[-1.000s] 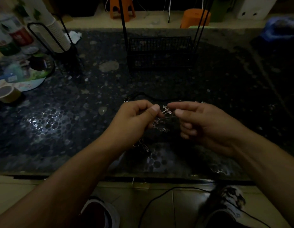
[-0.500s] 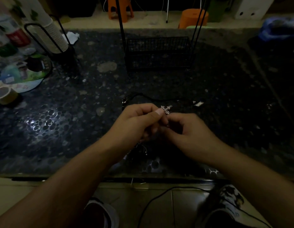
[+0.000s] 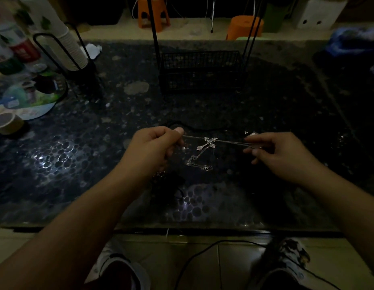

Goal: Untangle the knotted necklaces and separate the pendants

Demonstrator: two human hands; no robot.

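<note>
At the far left edge of the table sit a tape roll, a round printed tray of bottles and a cup stack in its black wire holder. Between that clutter and my hands the dark pebbled top lies open, one bright glare patch on it.

My left hand is curled, thumb and forefinger pinching the thin chain at its left end. The chain runs taut across to my right hand, which pinches the other end between thumb and fingertips, the remaining fingers loosely bent. The hands are well apart, both held over the near half of the table.

On the chain between them hangs the cross, tilted, closer to the left hand than the right. Below it a second silver chain droops in a loose kinked line (whether it touches the tabletop I cannot tell). A black cord curves on the surface just beyond the hands, and a small pale piece lies near my right fingertips.

Further back, centred, stands a black wire basket, well apart from the chains. To the right the tabletop is bare out to its edge, with a blue bundle at the far corner.

The near edge runs below my forearms; beyond it are floor tiles, a cable and my shoes.
</note>
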